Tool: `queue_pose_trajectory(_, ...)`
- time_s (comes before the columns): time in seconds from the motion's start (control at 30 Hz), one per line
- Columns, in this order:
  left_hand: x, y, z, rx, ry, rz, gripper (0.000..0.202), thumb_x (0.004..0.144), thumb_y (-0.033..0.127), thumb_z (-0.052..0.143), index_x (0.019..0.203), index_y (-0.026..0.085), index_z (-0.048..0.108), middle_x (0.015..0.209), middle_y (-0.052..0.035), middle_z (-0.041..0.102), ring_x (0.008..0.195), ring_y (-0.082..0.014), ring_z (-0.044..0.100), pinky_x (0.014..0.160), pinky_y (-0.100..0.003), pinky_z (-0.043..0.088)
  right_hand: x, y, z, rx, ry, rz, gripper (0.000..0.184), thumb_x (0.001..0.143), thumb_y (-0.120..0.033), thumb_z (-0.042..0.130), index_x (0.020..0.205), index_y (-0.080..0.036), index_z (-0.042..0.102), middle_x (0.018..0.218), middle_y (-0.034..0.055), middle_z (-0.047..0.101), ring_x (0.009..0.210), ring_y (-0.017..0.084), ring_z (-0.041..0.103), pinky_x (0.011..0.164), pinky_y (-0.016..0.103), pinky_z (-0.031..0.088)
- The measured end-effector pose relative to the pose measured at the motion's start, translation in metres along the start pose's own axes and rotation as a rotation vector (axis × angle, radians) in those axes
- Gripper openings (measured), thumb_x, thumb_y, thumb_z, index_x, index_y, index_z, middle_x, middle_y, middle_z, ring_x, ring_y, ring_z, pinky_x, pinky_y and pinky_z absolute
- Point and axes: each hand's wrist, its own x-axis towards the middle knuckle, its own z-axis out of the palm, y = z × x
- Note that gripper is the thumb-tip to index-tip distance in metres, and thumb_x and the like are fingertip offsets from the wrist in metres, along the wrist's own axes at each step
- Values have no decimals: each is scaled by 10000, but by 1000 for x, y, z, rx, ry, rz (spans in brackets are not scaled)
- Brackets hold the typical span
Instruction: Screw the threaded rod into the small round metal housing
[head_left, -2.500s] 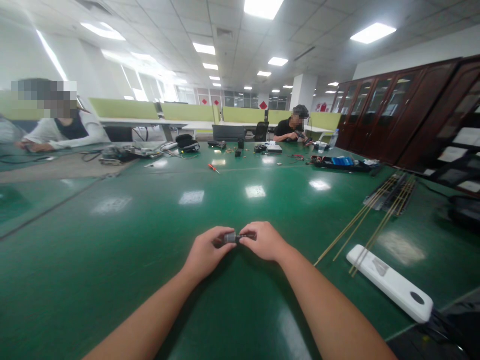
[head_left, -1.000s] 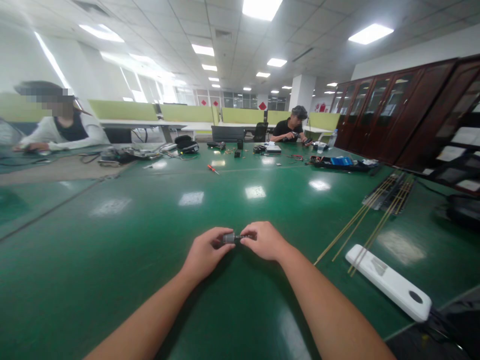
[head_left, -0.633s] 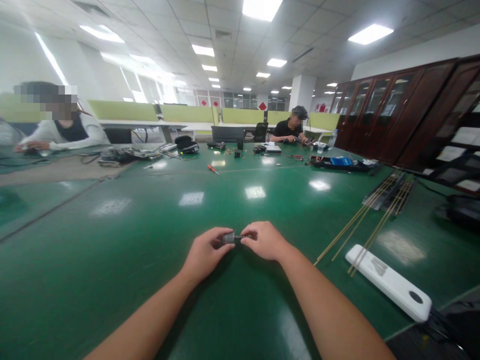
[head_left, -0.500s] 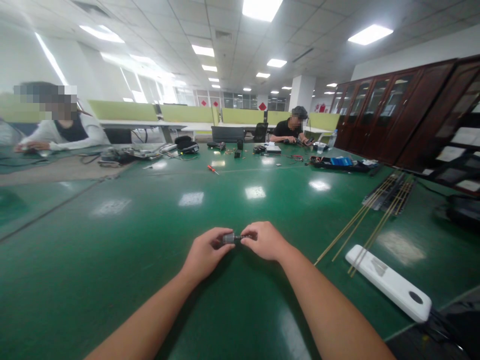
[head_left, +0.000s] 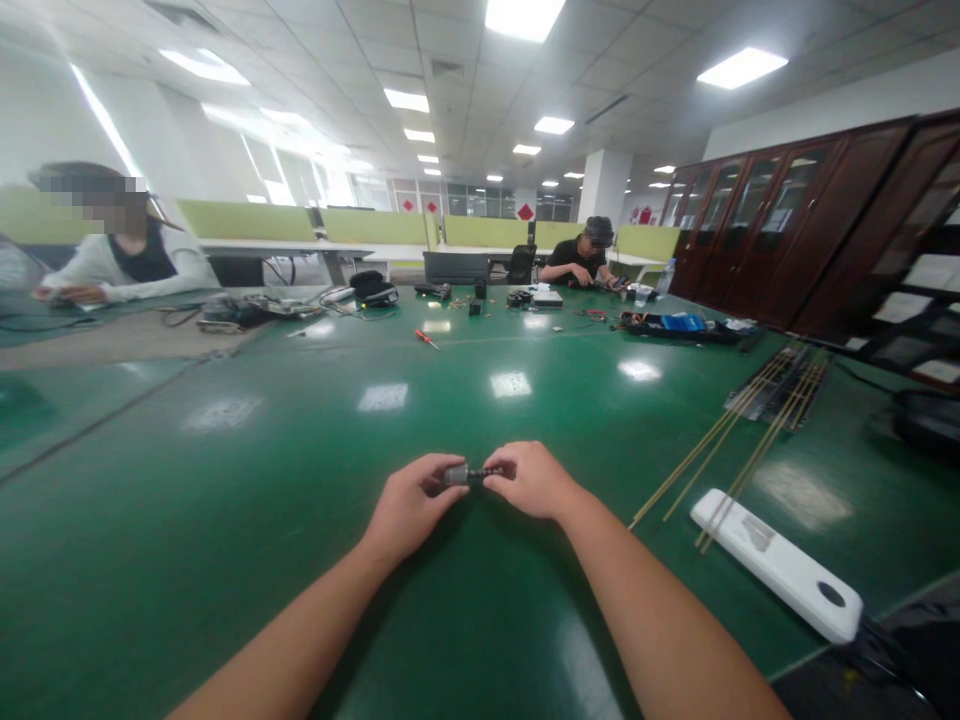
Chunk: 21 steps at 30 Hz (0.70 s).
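Above the green table point(head_left: 465, 600) I hold a small dark-grey cylindrical piece with a thin dark, ridged rod point(head_left: 477, 474) on its right side; its exact kind is too small to make out. My left hand point(head_left: 414, 502) is closed around the thick grey end, thumb below and fingers above. The fingers of my right hand point(head_left: 534, 482) pinch the thin rod at its far end. A short stretch of the rod shows between the two hands. The piece lies roughly level, and my fingers hide parts of both ends.
To the right lie a white oblong device point(head_left: 776, 565) and several thin yellowish rods point(head_left: 712, 440). A red screwdriver point(head_left: 426, 339) is farther ahead. A black tray with blue items point(head_left: 682, 324) sits back right. One person point(head_left: 581, 260) works across the table, another point(head_left: 135, 255) at left.
My right fingers have shifted very slightly along the thin rod, baring a little more of it. My left hand stays nearly still. The people across and at left have moved their heads a little.
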Motion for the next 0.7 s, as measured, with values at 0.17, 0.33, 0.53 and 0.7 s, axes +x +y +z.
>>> queue_pose_trajectory(0.17,0,-2,0,8,-2,-2,300,763,357,720,1039,240,697,1002,-22,717,883,-201,664,813,-318,539,0,2,0,-12,8,1,141,814,-267,671,913,-205,750,819,16,702,732,137,585,673,243,411)
queue_pose_trajectory(0.33,1,-3,1,4,4,-7,305,760,362,720,1038,238,697,1005,-24,717,879,-203,667,817,-322,540,0,4,0,-9,10,10,137,811,-268,672,906,-204,748,801,13,693,712,132,578,650,237,407)
queue_pose_trajectory(0.53,0,-4,1,-2,9,-26,320,757,373,723,1048,243,696,1018,-22,714,869,-201,664,821,-327,538,-1,3,-2,-4,19,24,140,810,-265,673,910,-204,750,787,11,688,702,132,574,641,238,407)
queue_pose_trajectory(0.7,1,-4,1,-9,14,-31,321,756,374,722,1048,244,695,1007,-22,714,864,-199,662,820,-328,536,0,7,-2,-9,13,41,144,809,-270,675,917,-210,750,796,11,692,702,132,577,643,238,412)
